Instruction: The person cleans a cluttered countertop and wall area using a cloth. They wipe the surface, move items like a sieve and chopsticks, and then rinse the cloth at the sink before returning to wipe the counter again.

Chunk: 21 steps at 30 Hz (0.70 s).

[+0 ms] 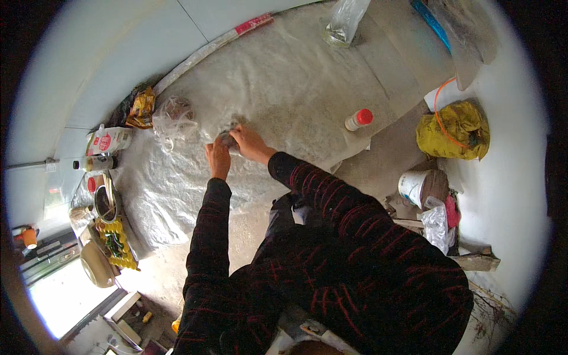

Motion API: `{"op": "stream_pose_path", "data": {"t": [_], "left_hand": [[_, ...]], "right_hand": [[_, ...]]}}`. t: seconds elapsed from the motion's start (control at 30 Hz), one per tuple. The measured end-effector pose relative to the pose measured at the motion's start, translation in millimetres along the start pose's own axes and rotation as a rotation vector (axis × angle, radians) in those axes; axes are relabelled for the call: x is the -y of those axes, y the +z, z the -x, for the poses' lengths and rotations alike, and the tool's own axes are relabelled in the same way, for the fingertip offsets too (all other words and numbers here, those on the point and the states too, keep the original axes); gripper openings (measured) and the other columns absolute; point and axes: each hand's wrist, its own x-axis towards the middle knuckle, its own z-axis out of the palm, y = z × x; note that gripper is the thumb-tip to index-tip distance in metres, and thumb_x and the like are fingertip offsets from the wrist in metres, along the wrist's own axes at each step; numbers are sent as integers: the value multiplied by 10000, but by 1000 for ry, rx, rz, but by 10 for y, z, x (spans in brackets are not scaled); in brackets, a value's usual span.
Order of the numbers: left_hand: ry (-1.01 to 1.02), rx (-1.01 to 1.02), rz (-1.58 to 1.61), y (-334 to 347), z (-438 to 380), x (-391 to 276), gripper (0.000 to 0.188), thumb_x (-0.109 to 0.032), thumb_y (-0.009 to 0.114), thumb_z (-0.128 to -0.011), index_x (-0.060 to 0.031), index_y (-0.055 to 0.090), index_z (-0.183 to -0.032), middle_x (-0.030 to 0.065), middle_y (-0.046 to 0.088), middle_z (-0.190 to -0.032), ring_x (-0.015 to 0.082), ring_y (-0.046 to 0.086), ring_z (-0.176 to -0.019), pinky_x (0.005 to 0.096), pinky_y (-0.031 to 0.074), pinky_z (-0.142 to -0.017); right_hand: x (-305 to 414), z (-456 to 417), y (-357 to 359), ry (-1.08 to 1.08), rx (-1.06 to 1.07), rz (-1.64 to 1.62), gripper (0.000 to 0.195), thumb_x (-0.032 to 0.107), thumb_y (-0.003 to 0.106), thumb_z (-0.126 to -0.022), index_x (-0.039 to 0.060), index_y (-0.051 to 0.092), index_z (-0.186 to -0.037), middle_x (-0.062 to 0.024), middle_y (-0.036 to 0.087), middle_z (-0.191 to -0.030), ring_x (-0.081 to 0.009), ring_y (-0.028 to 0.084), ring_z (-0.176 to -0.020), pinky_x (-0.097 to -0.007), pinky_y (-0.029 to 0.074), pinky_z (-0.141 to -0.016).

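Note:
My left hand (218, 157) and my right hand (250, 143) meet over a table covered with a clear plastic sheet (284, 88). Between their fingers is a small dark-grey thing (228, 138), mostly hidden and too blurred to name. Both hands are closed on it, low over the sheet. Just left of them sits a crumpled clear plastic bag (174, 116) with something brownish inside. Farther to the right, a small jar with a red lid (359, 119) stands on the sheet.
Along the left edge are a yellow food packet (142, 108), a white pouch (110, 140), a dark-capped bottle (95, 163), a pot holding chopsticks (105, 206) and a yellow tray with green vegetables (116, 242). A bagged container (339, 33) stands at the back. Rightward are a yellow-green sack (452, 133) and white bucket (412, 187).

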Motion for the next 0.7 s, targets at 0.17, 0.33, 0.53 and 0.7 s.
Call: {"op": "stream_pose_path", "data": {"t": [0.17, 0.33, 0.53, 0.7], "left_hand": [[342, 384, -294, 279, 469, 42, 200, -109, 516, -803, -21, 564, -976, 148, 549, -913, 333, 501, -915, 446, 414, -786], [285, 866, 332, 53, 747, -462, 203, -188, 562, -771, -3, 612, -835, 163, 573, -807, 348, 514, -824, 444, 432, -719], [265, 162, 249, -448, -492, 67, 183, -46, 609, -682, -6, 573, -857, 159, 549, -933, 340, 511, -911, 401, 429, -807], [306, 26, 13, -246, -918, 526, 284, -44, 600, -748, -55, 554, -1028, 137, 566, -976, 352, 527, -914, 426, 441, -778]], "right_hand": [[-112, 643, -164, -87, 138, 54, 341, 105, 575, -785, 3, 504, -1103, -197, 489, -1065, -374, 510, -982, -434, 432, -811], [-17, 1138, -789, 58, 791, 84, 266, 117, 548, -756, 34, 570, -1007, -199, 586, -912, -366, 571, -867, -447, 443, -747], [291, -361, -712, -2, 170, -57, 150, 133, 565, -765, 12, 587, -851, -188, 578, -861, -358, 553, -857, -437, 436, -746], [-29, -996, 61, -153, -21, 284, 155, 87, 571, -754, 46, 552, -902, -130, 540, -935, -320, 528, -905, -422, 420, -758]]}}
